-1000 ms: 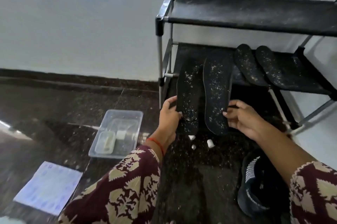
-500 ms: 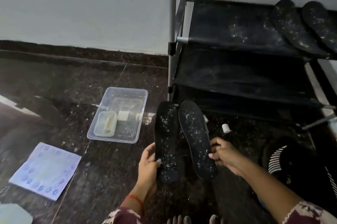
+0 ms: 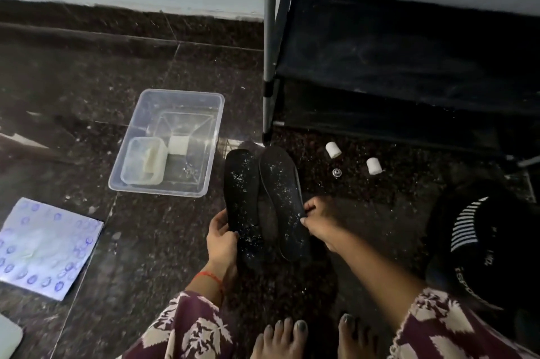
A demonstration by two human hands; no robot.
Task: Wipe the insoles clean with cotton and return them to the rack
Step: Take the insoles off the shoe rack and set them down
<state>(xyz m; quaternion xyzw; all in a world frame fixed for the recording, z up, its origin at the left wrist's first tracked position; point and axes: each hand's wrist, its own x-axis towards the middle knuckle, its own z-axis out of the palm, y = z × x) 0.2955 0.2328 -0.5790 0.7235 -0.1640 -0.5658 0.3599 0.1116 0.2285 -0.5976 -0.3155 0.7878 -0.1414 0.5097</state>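
Rack (image 3: 409,45) cropped at top and right. Left hand (image 3: 222,241) grips one flat black speckled insole (image 3: 242,200); right hand (image 3: 320,221) pinches the other insole (image 3: 282,192), both above the floor.

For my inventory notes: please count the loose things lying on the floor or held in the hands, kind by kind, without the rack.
Black insoles: 2
White cotton rolls: 2
Clear plastic tubs: 1
Printed blue sheets: 1
Small round metal pieces: 1
Black shoes with white stripes: 1
Total: 8
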